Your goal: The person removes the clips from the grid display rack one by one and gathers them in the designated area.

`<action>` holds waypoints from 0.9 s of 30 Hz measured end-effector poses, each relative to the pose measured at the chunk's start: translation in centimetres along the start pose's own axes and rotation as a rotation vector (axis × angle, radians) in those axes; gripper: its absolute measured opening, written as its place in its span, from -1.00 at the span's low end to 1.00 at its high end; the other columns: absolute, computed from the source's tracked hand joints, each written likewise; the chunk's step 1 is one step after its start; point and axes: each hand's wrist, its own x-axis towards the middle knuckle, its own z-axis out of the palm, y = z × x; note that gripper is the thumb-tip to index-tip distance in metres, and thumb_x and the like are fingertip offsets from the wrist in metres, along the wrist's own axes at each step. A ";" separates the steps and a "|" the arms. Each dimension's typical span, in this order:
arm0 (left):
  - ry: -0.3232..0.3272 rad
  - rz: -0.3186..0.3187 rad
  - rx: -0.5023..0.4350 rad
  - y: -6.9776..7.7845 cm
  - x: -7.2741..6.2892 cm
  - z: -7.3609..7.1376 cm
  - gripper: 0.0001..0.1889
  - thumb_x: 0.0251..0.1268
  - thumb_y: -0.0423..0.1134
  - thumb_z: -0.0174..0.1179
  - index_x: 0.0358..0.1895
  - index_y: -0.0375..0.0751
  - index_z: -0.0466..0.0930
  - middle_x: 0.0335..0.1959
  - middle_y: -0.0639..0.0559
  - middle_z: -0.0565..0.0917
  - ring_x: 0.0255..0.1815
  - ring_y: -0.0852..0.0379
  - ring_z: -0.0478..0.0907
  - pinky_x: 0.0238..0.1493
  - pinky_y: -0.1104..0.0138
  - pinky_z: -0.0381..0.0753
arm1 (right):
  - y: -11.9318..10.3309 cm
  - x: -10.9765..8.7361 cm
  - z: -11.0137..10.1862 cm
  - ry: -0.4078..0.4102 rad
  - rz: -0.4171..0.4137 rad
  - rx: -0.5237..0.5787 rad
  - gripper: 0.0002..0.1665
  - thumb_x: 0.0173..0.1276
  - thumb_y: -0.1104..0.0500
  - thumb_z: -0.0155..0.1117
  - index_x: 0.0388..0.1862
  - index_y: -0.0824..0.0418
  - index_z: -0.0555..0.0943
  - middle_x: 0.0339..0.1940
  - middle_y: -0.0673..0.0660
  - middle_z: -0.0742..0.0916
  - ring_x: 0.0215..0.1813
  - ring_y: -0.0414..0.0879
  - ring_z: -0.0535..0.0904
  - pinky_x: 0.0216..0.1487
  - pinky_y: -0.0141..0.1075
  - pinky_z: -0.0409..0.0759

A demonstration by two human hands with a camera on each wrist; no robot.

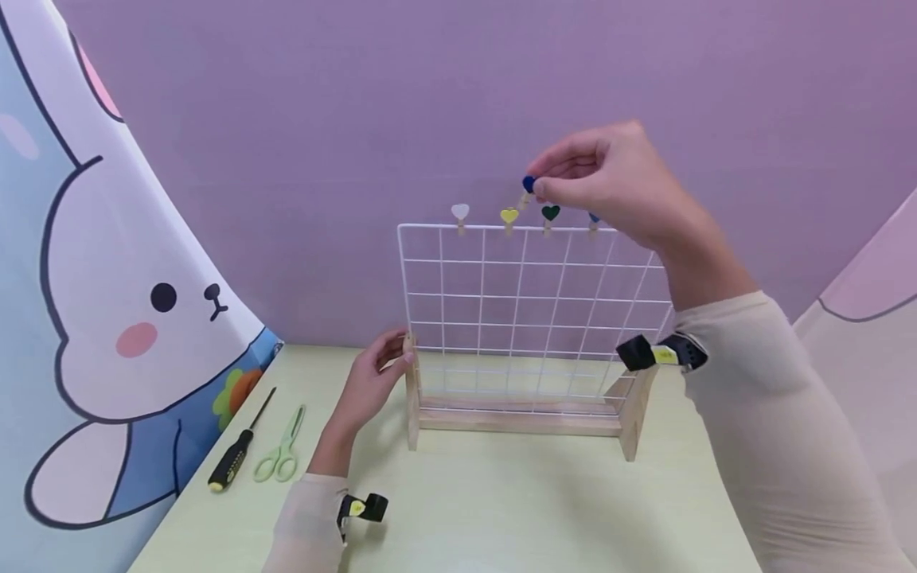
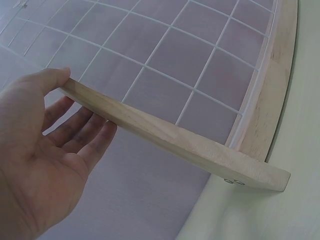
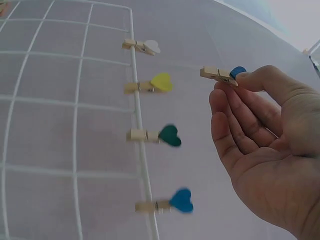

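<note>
Between thumb and fingertips my right hand (image 1: 616, 179) pinches a small wooden clothespin (image 3: 216, 74) with a dark blue heart, held above the top wire of a white wire grid (image 1: 530, 310). Along that wire sit clothespins with a white heart (image 1: 461, 212), a yellow heart (image 1: 509, 216), a dark green heart (image 1: 550, 212) and a blue heart (image 3: 182, 200), the last partly behind my right hand in the head view. My left hand (image 1: 374, 380) grips the top of the grid's left wooden upright (image 2: 165, 137), thumb on one side and fingers on the other.
At the table's left lie a black and yellow screwdriver (image 1: 232, 458) and light green scissors (image 1: 279, 454). The grid's wooden base (image 1: 516, 422) stands on the pale table (image 1: 501, 509). A purple backdrop (image 1: 358, 119) hangs behind, and a cartoon rabbit cloth (image 1: 143, 263) at left.
</note>
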 end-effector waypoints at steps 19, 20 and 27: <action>0.005 -0.005 -0.006 -0.1 0.0 -0.8 -0.48 0.53 -0.24 0.22 0.47 -0.19 0.39 0.31 -0.22 0.59 0.34 -0.10 0.54 0.27 0.51 0.58 | 6.3 -7.4 -2.2 0.047 0.009 -0.112 -0.77 0.32 0.30 0.47 -0.04 0.22 0.80 -0.31 -0.13 0.85 -0.25 -0.27 0.79 -0.16 -0.53 0.72; 0.005 -0.006 -0.007 -0.1 0.0 -0.8 -0.48 0.53 -0.24 0.22 0.47 -0.20 0.39 0.31 -0.22 0.59 0.34 -0.10 0.54 0.27 0.51 0.58 | 6.7 -7.7 -2.2 0.051 0.016 -0.115 -0.77 0.33 0.29 0.47 -0.03 0.21 0.80 -0.31 -0.14 0.85 -0.25 -0.27 0.79 -0.16 -0.53 0.73; 0.013 -0.011 -0.022 0.2 -0.2 -1.1 -0.48 0.52 -0.27 0.22 0.47 -0.23 0.39 0.30 -0.23 0.59 0.33 -0.10 0.54 0.24 0.55 0.59 | 9.9 -10.1 -2.4 0.067 0.102 -0.120 -0.75 0.37 0.26 0.44 0.01 0.24 0.78 -0.27 -0.22 0.84 -0.21 -0.30 0.77 -0.12 -0.59 0.69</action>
